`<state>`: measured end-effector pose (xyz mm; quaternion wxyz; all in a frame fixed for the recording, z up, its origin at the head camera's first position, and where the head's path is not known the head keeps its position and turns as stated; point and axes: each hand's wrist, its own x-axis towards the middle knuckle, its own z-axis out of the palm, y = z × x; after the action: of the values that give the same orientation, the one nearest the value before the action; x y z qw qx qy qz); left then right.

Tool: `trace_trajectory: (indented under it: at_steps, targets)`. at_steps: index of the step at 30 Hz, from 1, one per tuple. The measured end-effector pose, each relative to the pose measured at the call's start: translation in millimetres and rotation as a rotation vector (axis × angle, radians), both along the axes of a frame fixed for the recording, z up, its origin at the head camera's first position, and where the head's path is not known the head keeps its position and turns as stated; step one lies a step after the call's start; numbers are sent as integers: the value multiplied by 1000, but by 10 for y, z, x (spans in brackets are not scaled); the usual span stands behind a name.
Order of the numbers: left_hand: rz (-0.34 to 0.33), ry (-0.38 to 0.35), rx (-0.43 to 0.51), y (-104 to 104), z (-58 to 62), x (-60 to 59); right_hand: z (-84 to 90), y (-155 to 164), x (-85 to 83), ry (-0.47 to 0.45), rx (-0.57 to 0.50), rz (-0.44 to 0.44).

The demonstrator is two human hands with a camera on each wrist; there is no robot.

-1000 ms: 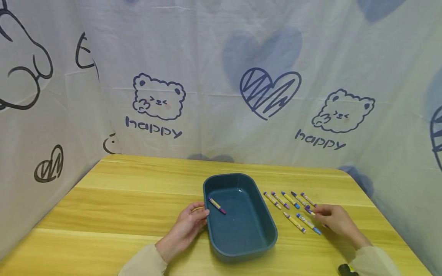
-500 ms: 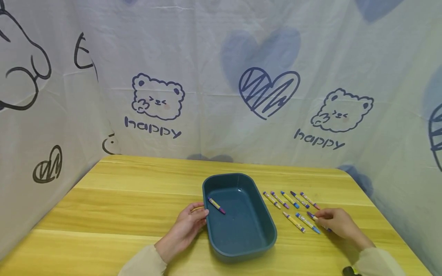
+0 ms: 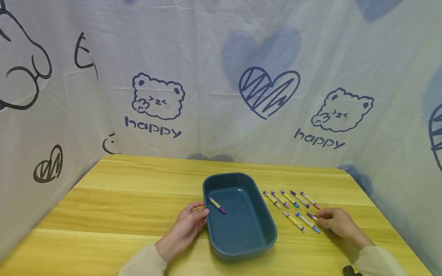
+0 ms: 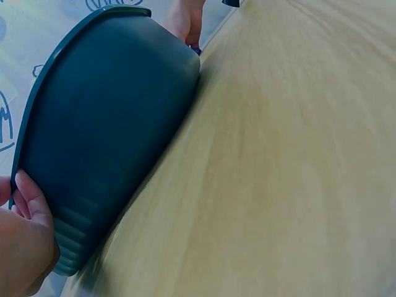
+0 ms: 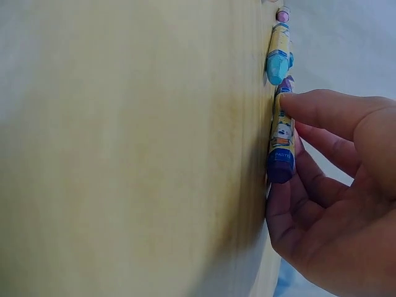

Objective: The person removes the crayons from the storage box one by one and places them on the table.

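Observation:
A dark teal plastic tub (image 3: 241, 230) stands mid-table, with one purple-tipped crayon (image 3: 216, 206) lying in it. My left hand (image 3: 184, 230) grips the tub's left rim; the left wrist view shows thumb and fingers (image 4: 31, 195) on either side of that rim. On the right, my right hand (image 3: 340, 224) pinches a dark purple crayon (image 5: 283, 139) between thumb and fingers, low by the tabletop. Beside it lies a light blue crayon (image 3: 308, 223), and a yellow-wrapped crayon (image 3: 294, 221) is further left. Part of the purple crayon is hidden behind the fingers in the head view.
Behind these, a row of several crayons (image 3: 290, 199) lies to the right of the tub. A small black object (image 3: 350, 270) shows at the bottom edge near the right sleeve. A printed cloth (image 3: 214, 88) hangs behind the wooden table (image 3: 138, 191).
My right hand has shifted slightly right and nearer with the purple crayon, drawing it away from the back row. The left hand and tub stay put.

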<state>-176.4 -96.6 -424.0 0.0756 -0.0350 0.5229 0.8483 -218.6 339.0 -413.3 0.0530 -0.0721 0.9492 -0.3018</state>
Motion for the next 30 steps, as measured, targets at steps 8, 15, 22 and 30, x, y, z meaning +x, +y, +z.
trace_trajectory:
  at_steps: [8,15,22,30]
  targets:
    - [6,-3,-2,8,-7,-9,5,-8,2,-4,-5,0]
    - [3,-8,-6,3,-9,-10,8,-7,25,-22,-31,-12]
    - [2,-4,0,-1,-12,-8,5,6,19,-51,-64,-43]
    - [-1,-8,-2,-2,-10,-9,47,-27,27,-32,-75,-61]
